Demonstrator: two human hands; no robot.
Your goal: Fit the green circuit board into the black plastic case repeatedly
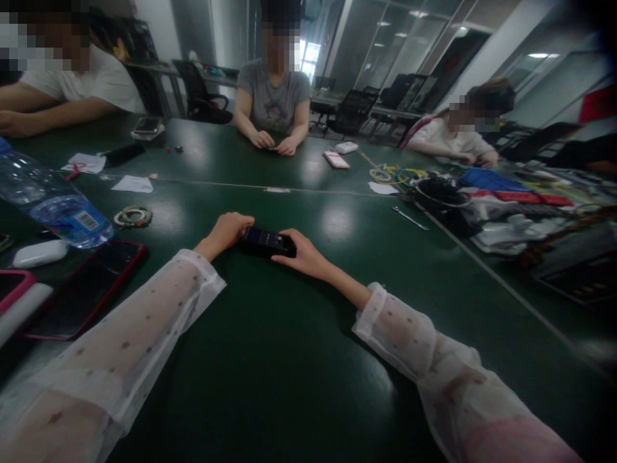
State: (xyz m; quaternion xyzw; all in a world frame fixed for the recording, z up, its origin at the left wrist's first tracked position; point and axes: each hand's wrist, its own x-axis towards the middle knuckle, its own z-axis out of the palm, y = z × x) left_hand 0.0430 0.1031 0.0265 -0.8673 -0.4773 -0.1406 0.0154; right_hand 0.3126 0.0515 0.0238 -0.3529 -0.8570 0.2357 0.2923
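A small black box-shaped device with a screen (267, 240) is held just over the green table (289, 360), near its middle. At the device's left end my left hand (225, 233) is closed, its fingertips on the edge. My right hand (307, 255) grips the right end, thumb on the near side and fingers over the far side. Small light marks show on the screen, too blurred to read. The underside of the device is hidden.
To the left lie a tilted water bottle (72, 206), a red-edged phone (91, 289), a white case (41, 253) and bracelets (132, 217). A wrench (409, 218) lies right, before heaped cables (448, 193). Several people sit across the table, one (274, 96) directly opposite.
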